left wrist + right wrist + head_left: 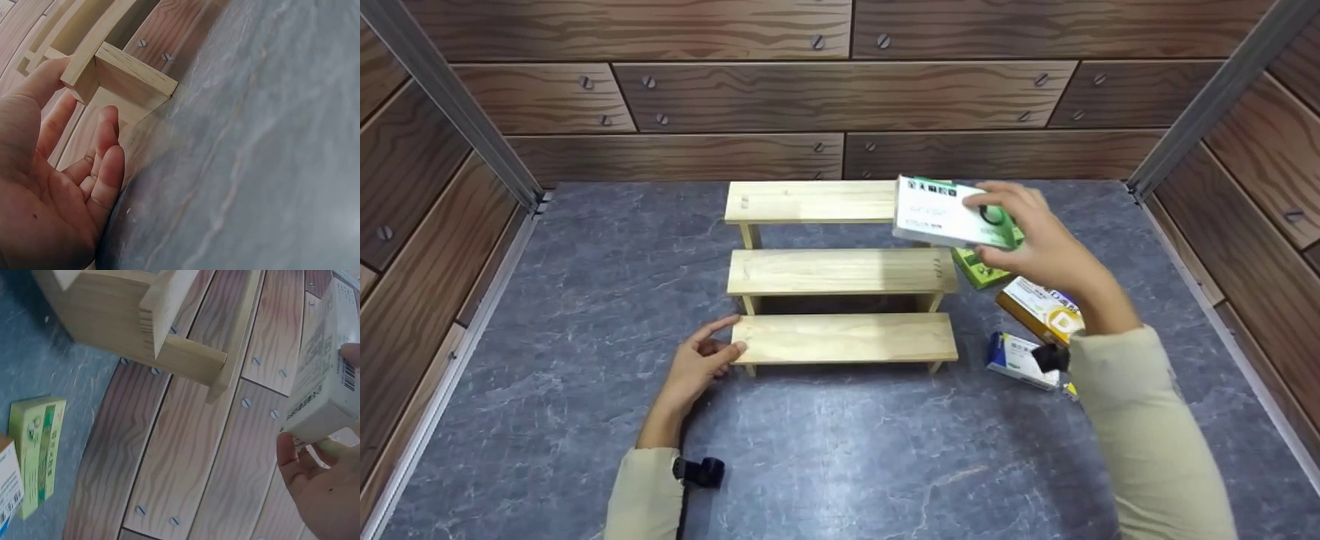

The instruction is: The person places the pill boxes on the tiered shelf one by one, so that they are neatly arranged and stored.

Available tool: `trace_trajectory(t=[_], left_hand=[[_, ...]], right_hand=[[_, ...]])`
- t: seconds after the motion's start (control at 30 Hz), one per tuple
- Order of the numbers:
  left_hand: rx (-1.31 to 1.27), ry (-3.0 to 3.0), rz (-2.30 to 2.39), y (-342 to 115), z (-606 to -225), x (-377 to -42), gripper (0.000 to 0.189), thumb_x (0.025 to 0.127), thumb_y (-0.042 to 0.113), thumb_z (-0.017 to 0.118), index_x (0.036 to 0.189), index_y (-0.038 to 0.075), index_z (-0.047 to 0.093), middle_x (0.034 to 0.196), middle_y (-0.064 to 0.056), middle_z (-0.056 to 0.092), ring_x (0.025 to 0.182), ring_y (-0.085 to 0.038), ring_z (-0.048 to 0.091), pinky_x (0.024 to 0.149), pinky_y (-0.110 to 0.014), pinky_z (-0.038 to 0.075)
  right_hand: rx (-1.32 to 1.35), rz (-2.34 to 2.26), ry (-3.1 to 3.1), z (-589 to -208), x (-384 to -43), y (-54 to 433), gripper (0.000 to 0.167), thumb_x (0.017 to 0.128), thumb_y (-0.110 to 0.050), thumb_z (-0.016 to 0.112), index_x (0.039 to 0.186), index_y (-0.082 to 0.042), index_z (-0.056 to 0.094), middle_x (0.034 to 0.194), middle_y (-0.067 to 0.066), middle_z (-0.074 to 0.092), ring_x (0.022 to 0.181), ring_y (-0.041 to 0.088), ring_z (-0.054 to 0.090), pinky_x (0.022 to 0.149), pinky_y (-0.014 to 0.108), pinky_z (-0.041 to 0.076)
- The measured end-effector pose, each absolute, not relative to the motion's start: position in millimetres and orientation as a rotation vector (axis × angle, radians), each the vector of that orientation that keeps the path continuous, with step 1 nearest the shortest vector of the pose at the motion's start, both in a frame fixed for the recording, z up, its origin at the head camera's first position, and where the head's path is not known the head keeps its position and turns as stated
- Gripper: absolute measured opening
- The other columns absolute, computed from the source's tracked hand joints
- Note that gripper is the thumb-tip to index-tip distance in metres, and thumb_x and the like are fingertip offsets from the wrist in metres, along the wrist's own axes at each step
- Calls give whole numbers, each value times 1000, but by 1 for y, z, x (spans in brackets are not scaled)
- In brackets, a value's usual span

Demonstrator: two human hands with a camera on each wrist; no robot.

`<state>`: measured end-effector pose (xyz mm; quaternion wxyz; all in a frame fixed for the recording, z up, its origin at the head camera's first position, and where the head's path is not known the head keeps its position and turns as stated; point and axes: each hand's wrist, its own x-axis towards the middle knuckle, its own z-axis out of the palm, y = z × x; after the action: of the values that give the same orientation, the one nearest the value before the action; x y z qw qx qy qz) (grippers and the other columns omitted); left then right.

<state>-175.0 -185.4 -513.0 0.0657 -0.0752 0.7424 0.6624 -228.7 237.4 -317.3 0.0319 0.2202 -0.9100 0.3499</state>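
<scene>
1. The white-and-green flat cardboard box [934, 208] was pinched between thumb and fingers of the right hand [1039, 240], right of upper centre in the head view.
2. The left hand [694, 367], lower left of centre, gripped the bottom step's left end on the pale three-step wooden stand [840, 271].
3. Right of centre, green [979, 270], orange-and-white [1039, 307] and blue-and-white cardboard boxes [1024, 361] lay on the grey marbled surface [840, 450].

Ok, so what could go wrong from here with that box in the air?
The white-and-green box might slip: the right hand holds it only by one end. The wooden rack could twist if bumped, since the left hand holds just its lowest step at the left end.
</scene>
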Motion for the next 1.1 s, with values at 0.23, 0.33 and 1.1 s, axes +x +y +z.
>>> trace_trajectory(t=[0.23, 0.33, 1.1], left_hand=[[-240, 2211, 2028, -186, -516, -174, 48, 86, 14, 74, 132, 16, 60, 80, -2, 64, 68, -15, 55, 64, -25, 48], [-239, 2213, 2030, -186, -516, -175, 48, 86, 14, 74, 132, 16, 60, 80, -2, 64, 69, -15, 55, 64, -25, 48], [-242, 2228, 2010, -185, -514, -176, 47, 85, 16, 75, 130, 16, 62, 77, -2, 65, 69, -14, 55, 65, -25, 49]], right_hand=[[628, 1224, -2816, -306, -257, 212, 56, 79, -4, 66, 134, -9, 54, 153, 10, 32, 137, 32, 23, 108, 57, 25], [658, 1185, -2821, -303, -267, 202, 56, 78, -4, 66, 133, -9, 54, 153, 11, 32, 138, 33, 22, 111, 58, 22], [621, 1125, -2979, -318, -307, 191, 55, 77, -2, 62, 131, -7, 53, 153, 10, 31, 142, 33, 17, 114, 58, 17]])
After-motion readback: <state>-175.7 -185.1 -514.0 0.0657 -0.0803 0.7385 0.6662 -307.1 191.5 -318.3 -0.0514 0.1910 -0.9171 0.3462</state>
